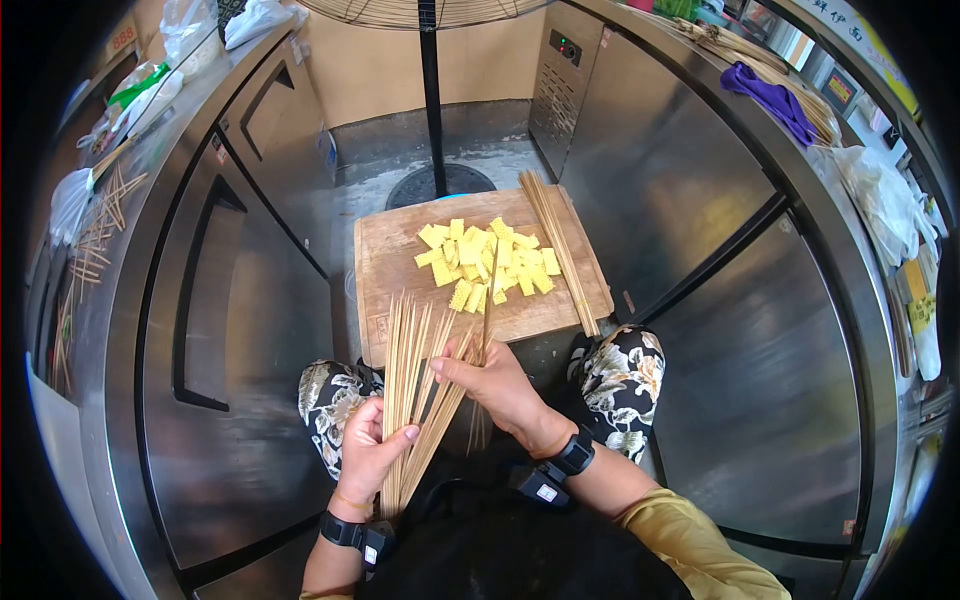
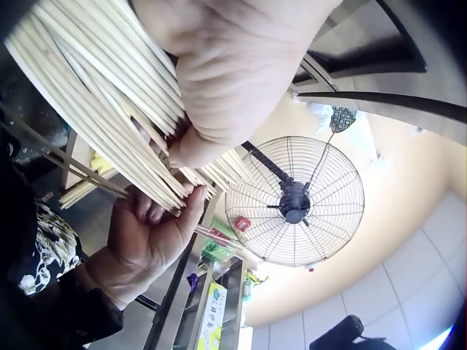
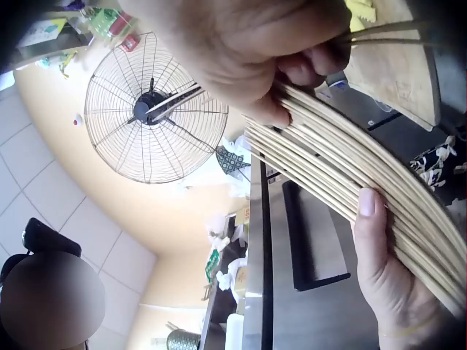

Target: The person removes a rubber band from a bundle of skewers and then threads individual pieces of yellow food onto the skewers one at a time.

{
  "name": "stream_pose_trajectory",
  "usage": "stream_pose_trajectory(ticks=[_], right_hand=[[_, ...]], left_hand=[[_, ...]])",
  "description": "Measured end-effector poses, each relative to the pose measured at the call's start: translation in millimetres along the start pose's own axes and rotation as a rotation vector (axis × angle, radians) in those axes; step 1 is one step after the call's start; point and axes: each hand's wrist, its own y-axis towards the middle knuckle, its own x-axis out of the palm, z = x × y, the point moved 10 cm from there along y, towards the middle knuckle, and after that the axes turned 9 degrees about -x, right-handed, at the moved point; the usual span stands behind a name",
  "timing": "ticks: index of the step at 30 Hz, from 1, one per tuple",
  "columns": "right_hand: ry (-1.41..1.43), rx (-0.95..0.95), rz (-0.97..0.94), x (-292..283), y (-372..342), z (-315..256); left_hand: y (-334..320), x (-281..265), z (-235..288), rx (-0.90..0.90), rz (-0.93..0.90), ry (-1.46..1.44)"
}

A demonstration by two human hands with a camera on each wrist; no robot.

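My left hand [image 1: 368, 450] grips a thick bundle of bamboo skewers [image 1: 402, 375] around its lower part, thumb across the front. The skewers fan upward and split into two groups. At the right group's upper part, my right hand [image 1: 505, 392] pinches skewers between thumb and fingers. A few darker thin sticks [image 1: 491, 300] also pass through the right hand, standing up over the board and showing again below it. The right wrist view shows the left thumb [image 3: 371, 211] lying along the skewers [image 3: 328, 153]. Some right fingers are hidden behind the bundle in the head view.
Ahead lies a wooden board [image 1: 385, 255] with a pile of yellow crinkle-edged pieces [image 1: 470, 260]. More skewers [image 1: 560, 250] lie along its right side. Steel cabinets [image 1: 250, 300] stand on both sides, and a fan pole [image 1: 432, 110] rises behind the board. Loose sticks [image 1: 95, 235] lie on the left counter.
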Motion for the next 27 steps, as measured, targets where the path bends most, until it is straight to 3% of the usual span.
stream_pose_trajectory(ticks=[9,27], right_hand=[[0.000,0.013,0.055,-1,-3,-9],[0.011,0.089,-0.014,-8,-4,2]], left_hand=[[-1,-5,3,0.004,0.066,-0.030],[0,-8,4,0.028,0.069,-0.047]])
